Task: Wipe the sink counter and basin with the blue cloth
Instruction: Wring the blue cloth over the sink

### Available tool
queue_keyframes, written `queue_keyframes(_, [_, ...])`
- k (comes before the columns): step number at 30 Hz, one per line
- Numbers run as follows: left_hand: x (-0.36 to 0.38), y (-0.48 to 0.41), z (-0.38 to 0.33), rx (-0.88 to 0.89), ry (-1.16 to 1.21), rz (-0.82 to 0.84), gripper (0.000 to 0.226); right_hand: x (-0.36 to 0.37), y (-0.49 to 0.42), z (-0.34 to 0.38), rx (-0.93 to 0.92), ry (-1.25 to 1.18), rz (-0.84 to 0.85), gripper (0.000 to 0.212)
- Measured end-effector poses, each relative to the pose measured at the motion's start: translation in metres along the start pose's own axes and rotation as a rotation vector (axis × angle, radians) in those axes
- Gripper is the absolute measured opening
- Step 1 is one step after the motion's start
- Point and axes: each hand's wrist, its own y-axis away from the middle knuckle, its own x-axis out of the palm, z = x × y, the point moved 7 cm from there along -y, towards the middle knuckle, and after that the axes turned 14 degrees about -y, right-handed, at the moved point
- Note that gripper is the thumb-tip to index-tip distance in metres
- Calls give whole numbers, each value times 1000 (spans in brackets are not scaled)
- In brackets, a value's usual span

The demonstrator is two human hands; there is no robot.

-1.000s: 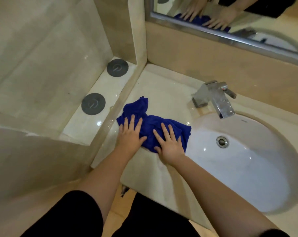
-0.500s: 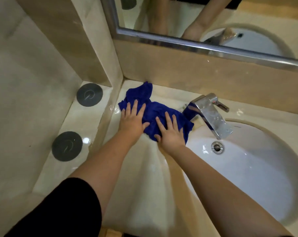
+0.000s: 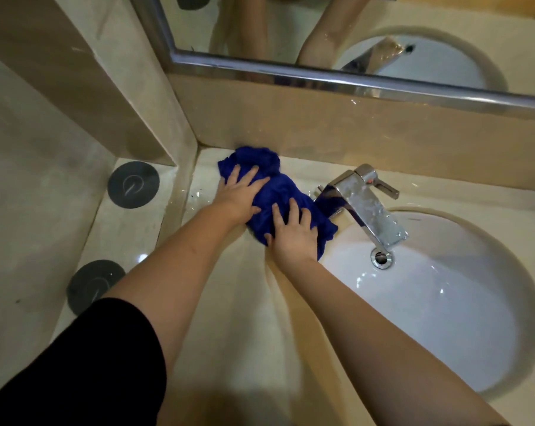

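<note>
The blue cloth (image 3: pixel 275 192) lies bunched on the beige sink counter (image 3: pixel 229 302), pushed up against the back wall to the left of the tap. My left hand (image 3: pixel 238 195) presses flat on its left part with straight fingers. My right hand (image 3: pixel 292 232) presses flat on its right part, close to the basin's rim. The white oval basin (image 3: pixel 444 302) is sunk into the counter on the right, with a metal drain (image 3: pixel 381 258) under the spout.
A chrome tap (image 3: pixel 364 201) stands at the basin's back edge, its base touching the cloth. A mirror with a metal frame (image 3: pixel 352 78) runs above the backsplash. Two dark round discs (image 3: pixel 133 184) (image 3: pixel 91 284) lie on a lower ledge at the left.
Both hands have pushed the cloth away from me across the counter, from the front left area to the back wall beside the tap. The cloth has bunched up.
</note>
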Motion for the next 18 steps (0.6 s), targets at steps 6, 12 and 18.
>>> queue_keyframes(6, [3,15,-66,215,19,-57,78,1,49,-35,39,39,-112,62])
queue_keyframes(12, [21,47,-115,148,56,-92,73,-4,84,-89,30,-197,-125,34])
queue_keyframes(18, [42,90,-162,80,-16,-68,63,-1,100,-137,57,-279,-13,18])
